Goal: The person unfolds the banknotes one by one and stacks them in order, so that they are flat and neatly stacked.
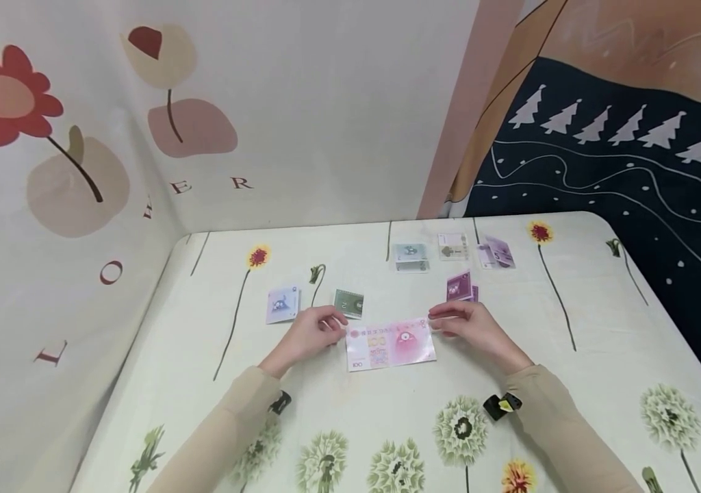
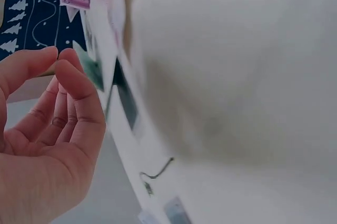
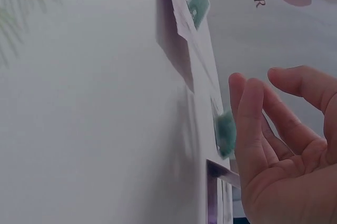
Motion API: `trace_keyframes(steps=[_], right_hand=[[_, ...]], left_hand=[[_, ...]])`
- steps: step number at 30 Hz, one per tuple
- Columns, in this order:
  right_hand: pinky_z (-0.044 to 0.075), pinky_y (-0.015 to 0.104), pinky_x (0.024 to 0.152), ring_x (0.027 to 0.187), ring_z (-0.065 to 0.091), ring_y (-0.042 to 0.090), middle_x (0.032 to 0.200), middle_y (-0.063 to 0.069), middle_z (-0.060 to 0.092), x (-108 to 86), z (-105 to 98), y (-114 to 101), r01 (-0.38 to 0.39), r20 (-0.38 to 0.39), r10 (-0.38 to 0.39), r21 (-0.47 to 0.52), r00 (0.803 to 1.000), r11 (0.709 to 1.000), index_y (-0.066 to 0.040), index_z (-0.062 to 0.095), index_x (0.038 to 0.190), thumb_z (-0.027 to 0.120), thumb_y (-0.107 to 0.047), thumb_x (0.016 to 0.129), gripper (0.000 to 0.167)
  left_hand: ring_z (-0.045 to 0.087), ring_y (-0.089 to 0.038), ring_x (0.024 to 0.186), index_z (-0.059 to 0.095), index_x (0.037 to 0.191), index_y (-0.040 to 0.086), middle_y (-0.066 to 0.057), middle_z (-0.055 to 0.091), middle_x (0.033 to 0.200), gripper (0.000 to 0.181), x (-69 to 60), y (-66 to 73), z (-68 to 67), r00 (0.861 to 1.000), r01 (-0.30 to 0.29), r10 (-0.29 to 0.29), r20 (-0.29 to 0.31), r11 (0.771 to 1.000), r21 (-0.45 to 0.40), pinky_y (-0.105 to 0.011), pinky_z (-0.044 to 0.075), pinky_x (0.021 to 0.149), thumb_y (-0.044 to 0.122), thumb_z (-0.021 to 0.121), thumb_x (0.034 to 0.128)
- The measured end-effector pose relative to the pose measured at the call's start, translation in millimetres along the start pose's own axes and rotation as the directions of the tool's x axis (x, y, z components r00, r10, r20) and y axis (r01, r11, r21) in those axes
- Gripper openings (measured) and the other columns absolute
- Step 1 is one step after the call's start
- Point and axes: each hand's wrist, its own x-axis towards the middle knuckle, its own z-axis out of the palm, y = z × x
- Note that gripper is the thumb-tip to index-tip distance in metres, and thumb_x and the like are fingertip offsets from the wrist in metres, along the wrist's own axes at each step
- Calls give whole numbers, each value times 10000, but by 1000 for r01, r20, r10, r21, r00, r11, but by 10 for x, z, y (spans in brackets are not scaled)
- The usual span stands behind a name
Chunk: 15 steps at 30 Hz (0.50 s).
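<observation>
A pink 100 play banknote point(image 1: 390, 346) with a cartoon figure lies spread in front of me, its near edge slightly off the table in the right wrist view. My left hand point(image 1: 312, 331) is beside its upper left corner, fingers loosely bent. In the left wrist view, that hand's thumb and fingertips point(image 2: 71, 69) come close together with no note visible between them. At the upper right corner is my right hand point(image 1: 470, 330); the right wrist view shows its thumb and fingers point(image 3: 250, 108) apart, holding nothing. A green folded note point(image 1: 349, 304) lies just beyond the left hand.
A blue note point(image 1: 283, 305) lies to the left. Beyond the right hand is a folded purple note point(image 1: 459, 286). Farther back lie a teal folded note point(image 1: 411, 257), a pale olive note point(image 1: 452, 246) and a violet folded note point(image 1: 497, 253). A flowered cloth point(image 1: 202, 411) covers the table.
</observation>
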Motion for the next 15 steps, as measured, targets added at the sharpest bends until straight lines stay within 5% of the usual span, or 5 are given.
trace_keyframes(steps=[15], right_hand=[[552, 333, 822, 911, 663, 121, 1151, 253, 624, -28, -197, -106, 30, -75, -27, 42, 997, 999, 130, 591, 1172, 625, -22, 907, 307]], left_hand=[[614, -166, 657, 663, 997, -31, -33, 632, 799, 144, 132, 190, -53, 997, -72, 73, 4, 997, -37, -260, 519, 576, -8, 655, 855]])
